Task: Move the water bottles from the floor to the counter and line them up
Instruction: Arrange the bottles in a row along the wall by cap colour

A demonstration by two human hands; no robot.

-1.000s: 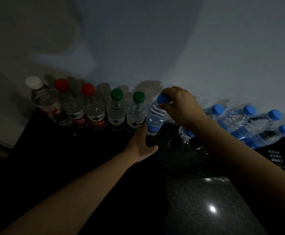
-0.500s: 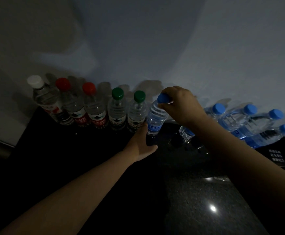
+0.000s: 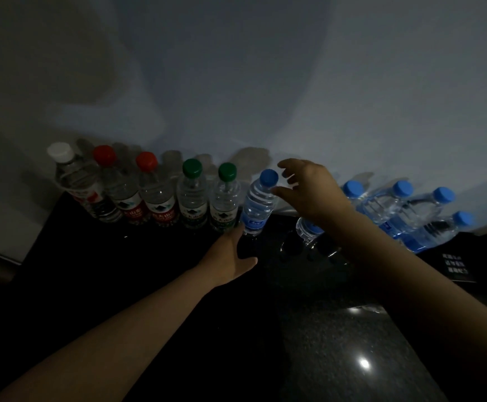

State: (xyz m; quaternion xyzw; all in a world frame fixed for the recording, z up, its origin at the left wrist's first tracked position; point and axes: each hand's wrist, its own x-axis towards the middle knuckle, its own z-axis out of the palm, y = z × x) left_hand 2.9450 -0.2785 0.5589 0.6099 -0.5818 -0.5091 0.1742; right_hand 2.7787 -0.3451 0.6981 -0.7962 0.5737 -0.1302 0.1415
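At the left of the frame, against the pale wall, a row of clear plastic water bottles stands upright on the black speckled counter. First comes one white-capped bottle, then two red-capped bottles, then two green-capped bottles, each just beside the next. At the right end of this row, in the middle of the frame, stands the blue-capped bottle. The left hand grips its dark base, thumb on one side and fingers on the other. The right hand hovers just beside the blue cap, its fingers spread apart and holding nothing. Further right, a cluster of blue-capped bottles stands by the wall in a loose group. A black card with white print lies near the right edge.
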